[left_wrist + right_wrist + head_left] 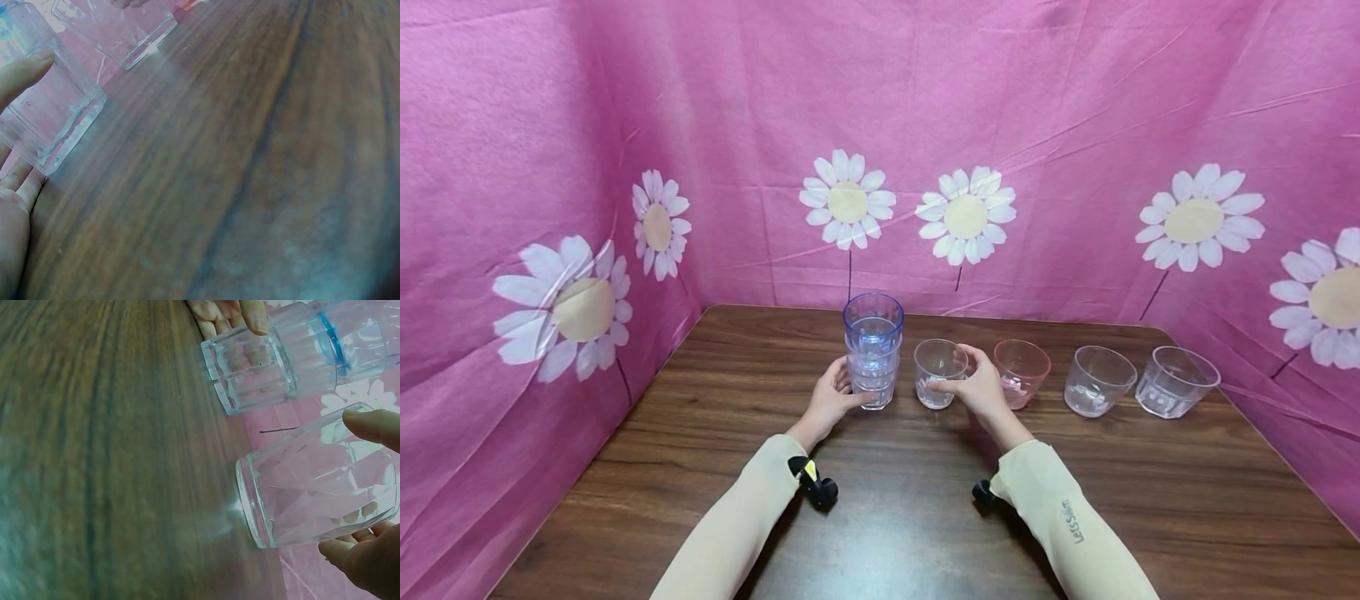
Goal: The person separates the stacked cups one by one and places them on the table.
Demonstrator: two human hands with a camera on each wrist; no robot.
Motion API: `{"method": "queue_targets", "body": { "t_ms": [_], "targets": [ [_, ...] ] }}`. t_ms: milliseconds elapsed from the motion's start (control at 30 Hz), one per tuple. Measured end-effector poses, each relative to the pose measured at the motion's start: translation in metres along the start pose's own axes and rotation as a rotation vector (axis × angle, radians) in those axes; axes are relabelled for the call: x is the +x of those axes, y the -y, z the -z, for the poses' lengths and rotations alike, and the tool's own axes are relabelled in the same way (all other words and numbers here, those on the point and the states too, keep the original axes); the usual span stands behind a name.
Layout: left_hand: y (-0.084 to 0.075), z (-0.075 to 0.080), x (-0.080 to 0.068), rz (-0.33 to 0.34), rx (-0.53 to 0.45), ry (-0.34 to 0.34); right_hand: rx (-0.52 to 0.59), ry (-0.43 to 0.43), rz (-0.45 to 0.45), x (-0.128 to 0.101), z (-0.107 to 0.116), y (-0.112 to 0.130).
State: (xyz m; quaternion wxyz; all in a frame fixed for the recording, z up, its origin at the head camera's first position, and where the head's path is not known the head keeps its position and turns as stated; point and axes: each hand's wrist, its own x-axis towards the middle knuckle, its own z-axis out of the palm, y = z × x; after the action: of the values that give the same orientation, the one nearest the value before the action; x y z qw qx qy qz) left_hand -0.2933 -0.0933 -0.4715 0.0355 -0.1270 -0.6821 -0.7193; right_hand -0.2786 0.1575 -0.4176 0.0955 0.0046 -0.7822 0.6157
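A stack of nested plastic cups [874, 360] stands upright on the table, its top cup blue-rimmed and the lower ones clear. My left hand [829, 402] holds the lowest part of the stack, thumb in front and fingers around the left side. Just right of it is a single clear cup [929, 367], held by my right hand [982, 390] from the right, with the thumb across its front and the fingers behind. In the right wrist view, this clear cup [312, 481] is upright with its base close to the tabletop, a small gap from the stack [250, 372].
A pink-tinted cup [1028, 360] stands directly behind and right of my right hand. Farther right are a clear cup [1100, 382] and a wider clear faceted cup [1177, 382], close together. A pink flowered cloth [910, 108] surrounds the wooden table [880, 533] at the back and sides.
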Motion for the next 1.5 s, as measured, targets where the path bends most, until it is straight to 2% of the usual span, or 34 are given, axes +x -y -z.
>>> {"method": "queue_targets", "body": {
  "t_ms": [533,867,1067,1300,1500],
  "targets": [
    [0.001,0.0,0.0,0.012,-0.005,-0.002,-0.171,0.042,0.039,0.002,0.004,0.002],
    [0.003,0.001,-0.001,-0.002,0.008,0.0,-0.224,0.046,0.053,0.002,0.004,0.003],
    [0.002,0.0,-0.001,0.003,0.012,-0.004,-0.207,0.037,0.061,0.0,0.004,0.009],
    [-0.001,0.0,0.001,0.008,-0.001,-0.004,-0.162,-0.006,0.137,-0.002,0.005,0.027],
    [0.0,0.0,0.0,-0.001,0.008,-0.002,-0.045,0.025,0.17,-0.001,0.001,0.042]
  ]
}}
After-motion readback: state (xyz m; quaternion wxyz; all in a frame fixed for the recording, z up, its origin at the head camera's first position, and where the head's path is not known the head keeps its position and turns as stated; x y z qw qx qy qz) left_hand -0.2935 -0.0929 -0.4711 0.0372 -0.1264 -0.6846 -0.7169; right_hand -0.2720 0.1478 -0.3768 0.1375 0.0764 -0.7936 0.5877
